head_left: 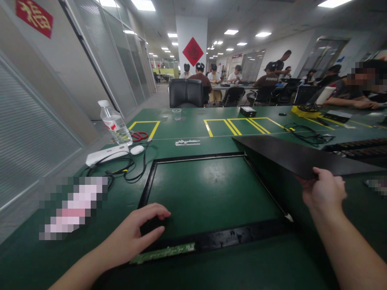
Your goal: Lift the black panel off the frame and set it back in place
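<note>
A thin black panel [281, 153] is held tilted up on the right, pinched at its near edge by my right hand [326, 191]. Flat on the green table lies a black rectangular frame [238, 235], and bare tabletop shows through its middle. My left hand [142, 231] is over the frame's near left corner with thumb and fingers apart, holding nothing. Along the frame's near bar runs a narrow green circuit board [172, 252], partly hidden by that hand. A small white piece [288, 218] sits at the near right corner of the frame.
On the left are a water bottle [113, 123], red-handled scissors [139, 136], a white box-shaped device [107, 155] and black cables [139, 177]. White bits [187, 142] lie beyond the frame. A clear cup [177, 114] stands farther back. Several people sit at tables behind.
</note>
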`<state>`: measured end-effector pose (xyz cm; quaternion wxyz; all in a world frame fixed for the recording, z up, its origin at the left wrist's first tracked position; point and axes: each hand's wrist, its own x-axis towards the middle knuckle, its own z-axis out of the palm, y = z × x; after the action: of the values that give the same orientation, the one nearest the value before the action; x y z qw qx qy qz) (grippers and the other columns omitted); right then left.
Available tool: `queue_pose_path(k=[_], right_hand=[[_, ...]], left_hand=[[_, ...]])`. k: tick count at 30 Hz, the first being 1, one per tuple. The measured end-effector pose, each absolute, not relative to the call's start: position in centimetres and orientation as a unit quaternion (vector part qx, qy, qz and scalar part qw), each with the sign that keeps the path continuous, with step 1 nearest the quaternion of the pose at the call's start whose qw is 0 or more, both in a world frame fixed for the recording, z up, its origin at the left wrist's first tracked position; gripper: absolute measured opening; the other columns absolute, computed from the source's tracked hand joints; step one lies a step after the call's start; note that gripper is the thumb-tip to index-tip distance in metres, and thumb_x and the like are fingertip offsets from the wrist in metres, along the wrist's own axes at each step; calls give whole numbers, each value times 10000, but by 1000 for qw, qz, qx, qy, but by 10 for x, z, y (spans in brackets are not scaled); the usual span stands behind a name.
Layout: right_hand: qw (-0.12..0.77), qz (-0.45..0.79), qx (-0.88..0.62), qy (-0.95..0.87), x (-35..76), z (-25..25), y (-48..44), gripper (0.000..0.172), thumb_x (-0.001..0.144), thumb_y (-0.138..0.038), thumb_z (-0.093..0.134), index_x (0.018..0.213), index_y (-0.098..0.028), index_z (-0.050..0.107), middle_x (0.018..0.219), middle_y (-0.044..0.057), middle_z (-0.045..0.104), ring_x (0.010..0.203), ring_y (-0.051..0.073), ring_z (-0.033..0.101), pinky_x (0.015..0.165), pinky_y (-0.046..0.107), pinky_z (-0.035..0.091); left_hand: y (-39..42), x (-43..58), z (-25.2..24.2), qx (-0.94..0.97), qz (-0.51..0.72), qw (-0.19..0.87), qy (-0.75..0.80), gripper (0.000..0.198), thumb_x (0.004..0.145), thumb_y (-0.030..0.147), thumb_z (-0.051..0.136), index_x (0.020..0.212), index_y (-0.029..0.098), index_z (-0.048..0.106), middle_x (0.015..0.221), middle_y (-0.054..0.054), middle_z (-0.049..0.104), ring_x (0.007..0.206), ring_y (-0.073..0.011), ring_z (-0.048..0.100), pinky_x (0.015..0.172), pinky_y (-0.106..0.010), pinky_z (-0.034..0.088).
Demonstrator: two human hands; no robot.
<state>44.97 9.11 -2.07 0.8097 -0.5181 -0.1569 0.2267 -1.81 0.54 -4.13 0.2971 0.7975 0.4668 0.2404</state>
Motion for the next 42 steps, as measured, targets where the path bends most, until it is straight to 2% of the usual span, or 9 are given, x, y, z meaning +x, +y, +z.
queue_pose_path(k=[10,22,39,42], right_hand=[[813,261,-508,-112,454,-28,100,351,605,-16,528,847,-234,399,728,-93,561,546,87,590,450,193,558],[821,276,-489,-106,455,-30,100,386,634,26,515,889,-238,396,714,-106,550,522,88,589,450,217,575],[819,269,-485,-151,457,-36,102,387,566,-31,581,848,-229,404,772,-94,565,588,85,619,530,214,596],[817,266,-488,-151,459,-38,102,402,564,-36,583,865,-235,407,760,-97,557,604,97,630,499,206,583]], left_hand=[[4,-19,-43,817,206,278,461,237,924,262,558,1117,258,696,1143,-59,749,1049,-231,699,934,-330,529],[6,-20,-46,821,214,273,454,240,917,257,569,1112,266,709,1130,-59,756,1029,-236,711,923,-325,539],[6,-18,-45,826,209,259,455,223,916,248,570,1095,258,704,1114,-60,756,1013,-229,716,907,-324,549],[6,-18,-47,829,206,258,452,223,927,247,558,1106,258,691,1123,-57,749,1026,-222,711,917,-320,542]])
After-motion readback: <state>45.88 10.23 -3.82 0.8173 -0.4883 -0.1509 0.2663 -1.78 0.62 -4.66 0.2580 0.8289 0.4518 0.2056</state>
